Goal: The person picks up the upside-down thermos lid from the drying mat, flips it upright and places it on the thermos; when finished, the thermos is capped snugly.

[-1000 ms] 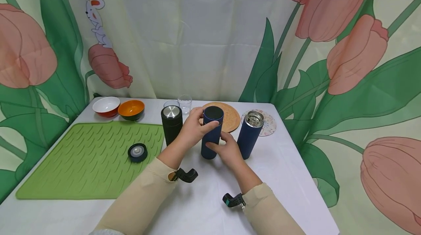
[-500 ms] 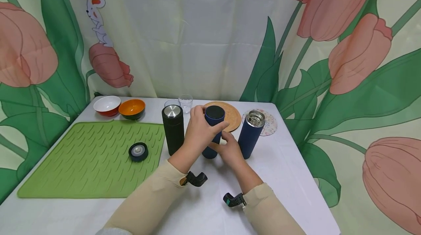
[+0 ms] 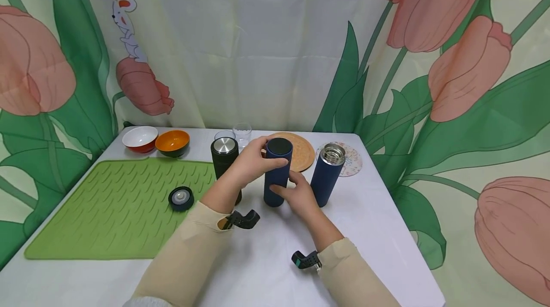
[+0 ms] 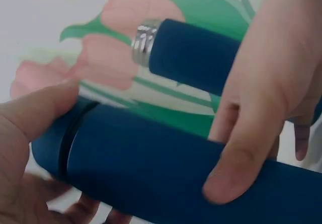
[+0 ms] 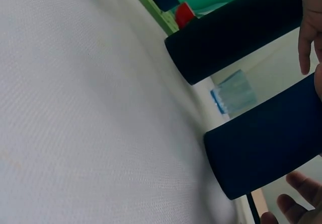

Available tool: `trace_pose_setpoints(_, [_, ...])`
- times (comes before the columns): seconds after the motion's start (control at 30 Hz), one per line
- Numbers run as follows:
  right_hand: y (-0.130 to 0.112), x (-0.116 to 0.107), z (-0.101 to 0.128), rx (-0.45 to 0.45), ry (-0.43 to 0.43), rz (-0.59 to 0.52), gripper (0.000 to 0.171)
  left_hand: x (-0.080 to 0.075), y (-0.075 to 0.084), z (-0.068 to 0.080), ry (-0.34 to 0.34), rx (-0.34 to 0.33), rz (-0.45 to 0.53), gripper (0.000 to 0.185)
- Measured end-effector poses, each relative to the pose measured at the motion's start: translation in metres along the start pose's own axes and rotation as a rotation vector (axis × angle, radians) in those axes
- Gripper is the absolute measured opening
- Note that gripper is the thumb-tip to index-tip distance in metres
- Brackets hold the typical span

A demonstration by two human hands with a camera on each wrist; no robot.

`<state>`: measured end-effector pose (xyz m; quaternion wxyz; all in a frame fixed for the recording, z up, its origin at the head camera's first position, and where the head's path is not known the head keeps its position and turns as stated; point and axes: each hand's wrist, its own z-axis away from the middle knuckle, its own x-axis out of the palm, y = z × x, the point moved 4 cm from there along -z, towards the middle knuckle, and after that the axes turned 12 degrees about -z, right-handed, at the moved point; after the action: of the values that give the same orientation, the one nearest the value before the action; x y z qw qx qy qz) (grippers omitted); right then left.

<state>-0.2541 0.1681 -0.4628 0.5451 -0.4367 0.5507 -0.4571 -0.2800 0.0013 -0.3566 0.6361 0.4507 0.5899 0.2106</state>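
A navy-blue thermos (image 3: pixel 275 176) stands upright on the white table with its lid (image 4: pixel 48 138) on. Around that lid my left hand (image 3: pixel 249 161) curls, thumb along the near side. Lower down, my right hand (image 3: pixel 301 197) holds the thermos body between thumb and fingers; its far fingers are partly hidden. Just to the right is a second navy thermos (image 3: pixel 326 180), its steel mouth uncovered. A black thermos (image 3: pixel 223 161) with a silver top stands to the left, partly behind my left forearm. One loose dark lid (image 3: pixel 181 198) lies underside up on the green mat (image 3: pixel 129 211).
White-and-red bowl (image 3: pixel 140 138) and orange bowl (image 3: pixel 173 142) sit at the back left. Clear glasses (image 3: pixel 243 134) stand behind the black thermos. A round cork mat (image 3: pixel 302 152) and a patterned round mat (image 3: pixel 353 161) lie at the back right, before a tulip-print curtain (image 3: pixel 275 58).
My left hand and wrist swung right around the thermos top, then back left. The right hand stayed on the body, and the thermos kept its place.
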Motion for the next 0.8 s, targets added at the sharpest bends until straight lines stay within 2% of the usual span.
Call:
trace_pose_setpoints(0.07, [0.001,0.0,-0.001,0.002,-0.009,0.012,0.054,0.003,0.003,0.004,0.081,-0.041,-0.061,0.082])
trace_pose_setpoints(0.17, [0.002,0.0,-0.003,0.0,-0.015,0.02,0.052,0.01,0.009,0.01,0.243,-0.084,-0.205,0.095])
trace_pose_setpoints(0.23, [0.002,-0.001,-0.004,-0.007,-0.017,0.017,0.051,0.014,0.014,0.012,0.327,-0.085,-0.309,0.094])
trace_pose_setpoints(0.3, [0.002,0.0,-0.004,-0.015,-0.019,0.014,0.049,0.016,0.016,0.013,0.371,-0.073,-0.369,0.087])
trace_pose_setpoints(0.4, [0.003,0.0,-0.004,-0.022,-0.021,0.013,0.048,0.012,0.015,0.012,0.325,-0.059,-0.361,0.078])
trace_pose_setpoints(0.57, [0.003,0.0,-0.004,-0.037,-0.023,0.016,0.05,-0.003,0.013,0.011,0.094,-0.045,-0.224,0.073])
trace_pose_setpoints(0.63, [0.001,0.0,-0.003,-0.033,-0.023,0.015,0.051,-0.006,0.016,0.012,0.04,-0.051,-0.205,0.073])
trace_pose_setpoints(0.7, [0.0,0.0,-0.002,-0.018,-0.022,0.022,0.052,-0.006,0.018,0.012,0.043,-0.06,-0.221,0.077])
trace_pose_setpoints(0.8, [-0.002,0.0,-0.001,0.007,-0.018,0.026,0.051,0.001,0.022,0.012,0.133,-0.079,-0.318,0.086])
